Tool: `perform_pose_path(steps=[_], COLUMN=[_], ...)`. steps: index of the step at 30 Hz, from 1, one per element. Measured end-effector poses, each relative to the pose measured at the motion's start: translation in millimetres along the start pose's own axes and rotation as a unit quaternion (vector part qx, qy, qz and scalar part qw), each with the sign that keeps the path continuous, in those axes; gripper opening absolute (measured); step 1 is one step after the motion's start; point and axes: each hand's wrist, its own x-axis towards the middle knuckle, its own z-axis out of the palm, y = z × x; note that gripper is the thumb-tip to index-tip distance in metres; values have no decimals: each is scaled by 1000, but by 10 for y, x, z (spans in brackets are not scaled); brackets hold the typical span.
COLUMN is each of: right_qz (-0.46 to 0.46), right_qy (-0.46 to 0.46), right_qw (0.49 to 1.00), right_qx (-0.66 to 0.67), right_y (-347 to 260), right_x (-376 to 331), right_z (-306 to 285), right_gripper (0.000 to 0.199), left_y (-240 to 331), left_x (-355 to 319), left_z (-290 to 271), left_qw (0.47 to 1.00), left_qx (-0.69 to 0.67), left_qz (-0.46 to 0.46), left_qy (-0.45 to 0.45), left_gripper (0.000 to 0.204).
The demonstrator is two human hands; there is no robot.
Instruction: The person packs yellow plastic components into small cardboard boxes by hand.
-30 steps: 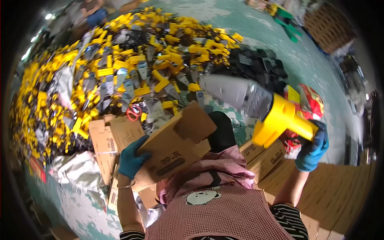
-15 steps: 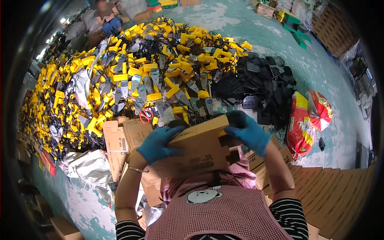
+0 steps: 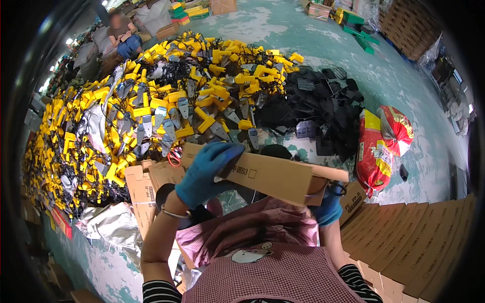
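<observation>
A long brown cardboard box point(image 3: 275, 177) is held tilted in front of my apron, its right end open with a flap sticking out. My left hand point(image 3: 209, 169), in a blue glove, is closed around the box's left part, fingers over the upper edge. Just below the open end is my right hand point(image 3: 329, 206), also blue-gloved, touching or close against the box. Most of its fingers are hidden by the box end and flap. A dark loop, perhaps a cord point(image 3: 337, 189), shows beside it.
Ahead lies a big heap of yellow-handled tools with black cords point(image 3: 166, 108). Black plastic pieces point(image 3: 323, 101) and a red-yellow sack point(image 3: 374, 156) lie right of it. Rows of cartons point(image 3: 414, 242) stand at lower right. A person point(image 3: 124, 38) sits at the far left.
The box has turned, so its narrow long side now shows and its open end points right. My right hand has moved from its upper right corner down below the open end.
</observation>
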Motion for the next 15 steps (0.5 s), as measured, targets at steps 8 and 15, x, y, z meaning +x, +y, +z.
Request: perform_pose_path(steps=[8,15], right_qz=[-66,-214], right_qy=[-239,-333], right_qw=[898,429], right_qx=[-362,-812], right_y=[-191,518], right_x=[251,672], right_z=[1176,1623], right_gripper=[42,11], left_y=[-221,-203], left_x=[-1162,-1458], left_z=[1419,1544], left_qw=[891,840], left_qx=[-326,-395], left_qz=[-273,-342], left_qy=[160,149], left_gripper=[77,80])
